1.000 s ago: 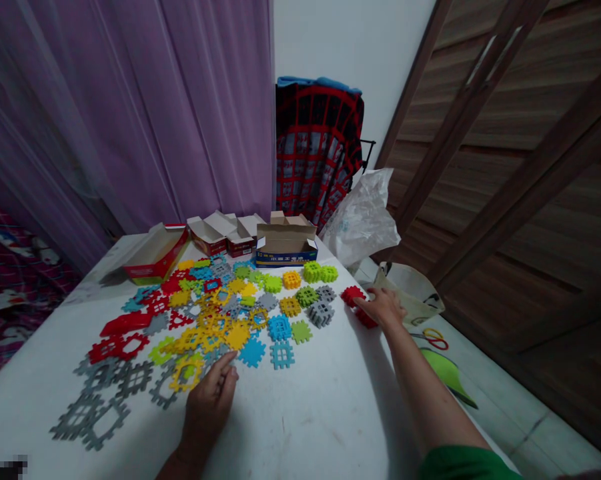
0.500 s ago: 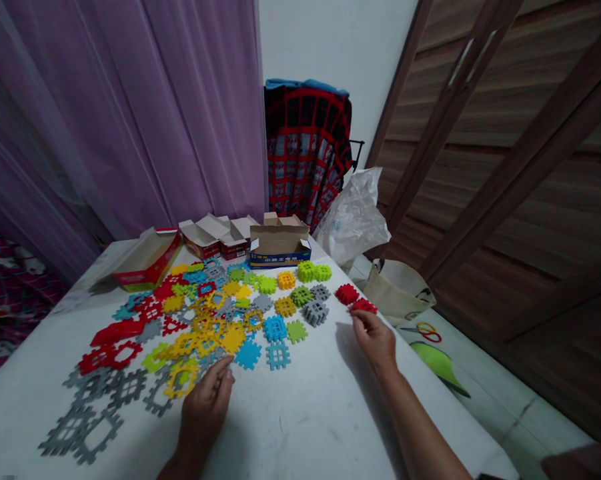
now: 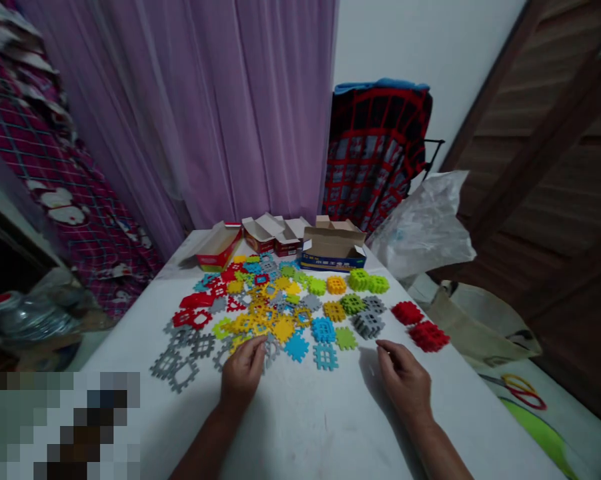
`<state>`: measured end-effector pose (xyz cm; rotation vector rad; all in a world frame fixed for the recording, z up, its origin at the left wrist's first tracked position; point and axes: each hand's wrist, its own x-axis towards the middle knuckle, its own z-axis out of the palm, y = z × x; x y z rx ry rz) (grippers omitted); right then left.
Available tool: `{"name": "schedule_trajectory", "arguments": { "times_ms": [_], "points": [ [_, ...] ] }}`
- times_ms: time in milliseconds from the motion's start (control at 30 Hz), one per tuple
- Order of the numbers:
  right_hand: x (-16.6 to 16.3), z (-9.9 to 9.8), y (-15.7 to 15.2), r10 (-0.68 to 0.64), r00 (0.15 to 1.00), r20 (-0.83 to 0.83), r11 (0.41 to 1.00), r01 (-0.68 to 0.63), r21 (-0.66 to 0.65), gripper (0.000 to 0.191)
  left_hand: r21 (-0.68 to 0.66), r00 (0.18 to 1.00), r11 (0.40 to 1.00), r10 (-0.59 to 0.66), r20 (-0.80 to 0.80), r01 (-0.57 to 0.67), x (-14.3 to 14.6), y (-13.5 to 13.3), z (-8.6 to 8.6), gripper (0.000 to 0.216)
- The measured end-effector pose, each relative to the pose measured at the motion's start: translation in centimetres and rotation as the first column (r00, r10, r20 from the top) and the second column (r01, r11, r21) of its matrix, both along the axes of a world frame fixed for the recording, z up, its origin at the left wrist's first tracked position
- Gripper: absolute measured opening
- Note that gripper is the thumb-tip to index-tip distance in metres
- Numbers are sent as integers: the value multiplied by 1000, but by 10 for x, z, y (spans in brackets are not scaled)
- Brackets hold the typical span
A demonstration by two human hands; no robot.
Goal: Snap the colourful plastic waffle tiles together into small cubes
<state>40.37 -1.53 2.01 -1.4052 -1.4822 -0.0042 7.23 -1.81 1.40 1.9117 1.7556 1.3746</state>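
Note:
Flat, notched plastic building pieces in a loose pile (image 3: 260, 310) cover the middle and left of the table. My left hand (image 3: 242, 373) is at the pile's near edge with fingers curled together, close to grey and yellow pieces; I see nothing held in it. Beside the pile lie a blue flat piece (image 3: 297, 347) and a light-blue windowed piece (image 3: 325, 357). My right hand (image 3: 405, 380) hovers over the table with fingers drawn together and no piece visible in them. It is nearest the grey stack (image 3: 368, 325) and two red stacks (image 3: 429, 337), (image 3: 407, 313).
Green stacks (image 3: 359, 280) and orange pieces (image 3: 336, 285) stand at the right. Open cardboard boxes, one blue (image 3: 333, 262) and one red (image 3: 219, 250), line the table's back. Off the right edge are a plastic bag (image 3: 425, 223), a cloth bag (image 3: 485, 323) and scissors (image 3: 523, 392).
My right hand has come away from the near red stack, moving left and toward me. My left hand stays by the pile. The view has turned left.

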Motion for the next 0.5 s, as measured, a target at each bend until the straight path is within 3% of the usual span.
{"name": "schedule_trajectory", "arguments": {
  "times_ms": [133,267,500],
  "points": [
    [-34,15,19,96,992,80,982,-107,155,15,-5,995,997,79,-65,-80,-29,4,7,27],
    [-63,13,33,156,980,127,944,-185,272,11,-8,973,989,143,-183,-147,-68,11,14,27],
    [-59,-9,27,187,965,183,939,-231,255,11,-133,847,916,285,-448,-378,-145,48,36,33]
  ]
}}
